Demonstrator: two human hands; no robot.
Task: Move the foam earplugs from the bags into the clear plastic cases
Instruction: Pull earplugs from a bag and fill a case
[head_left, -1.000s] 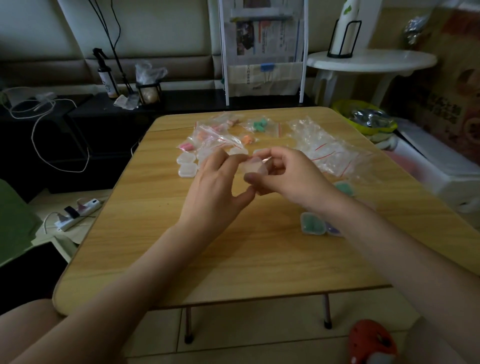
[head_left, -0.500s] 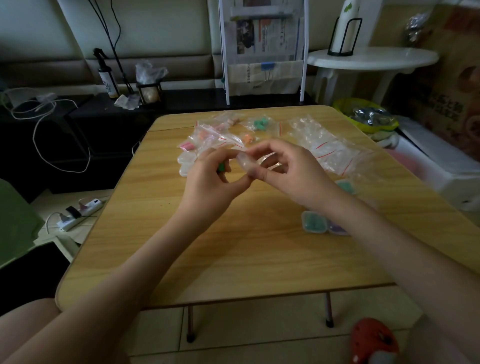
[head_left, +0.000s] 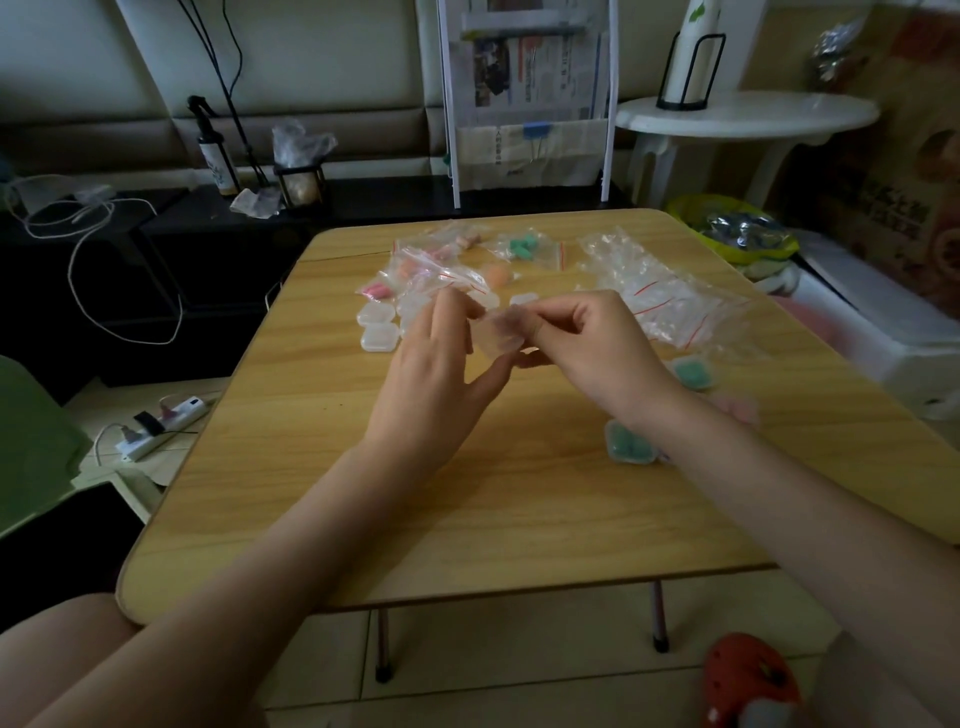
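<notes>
On the wooden table, your left hand and right hand pinch one clear case between them; bagged earplugs lie just beyond.

I am looking into a lived-in room of a home. A low folding wooden table stands on a tiled floor, with a dark cushioned sofa behind it. A power strip lies on the floor, a newspaper rack stands against the wall, and a white round side table (plastic, I think) sits at the right.
</notes>
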